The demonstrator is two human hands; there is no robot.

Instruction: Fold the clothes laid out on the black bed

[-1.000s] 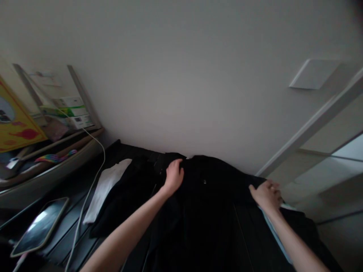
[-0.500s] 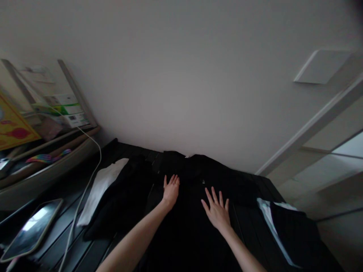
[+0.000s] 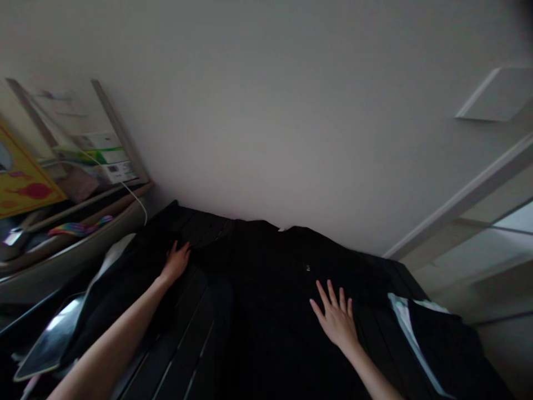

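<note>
A black shirt (image 3: 270, 300) is spread over the dark slatted surface in front of me, with a small pale logo on its chest and a white tag at the collar. My right hand (image 3: 338, 322) lies flat on the shirt below the logo, fingers spread. Off to the left, my left hand (image 3: 175, 265) rests against the right edge of a dark cloth pile (image 3: 125, 289), its fingers apart. A pale cloth (image 3: 119, 249) peeks out behind that pile. The dark pile overlaps part of a tablet-like device (image 3: 52, 339).
Folded dark clothes (image 3: 447, 339) with light edges lie at the right. A basket-like shelf (image 3: 95, 236) with boxes and a yellow picture panel (image 3: 25, 183) stands at the left. A white cable (image 3: 135, 195) hangs from it. The wall (image 3: 270, 128) rises behind the slatted surface (image 3: 183, 328).
My left hand has moved left from the shirt to the dark pile, which has shifted left over the cable and part of the device. My right hand still lies on the shirt.
</note>
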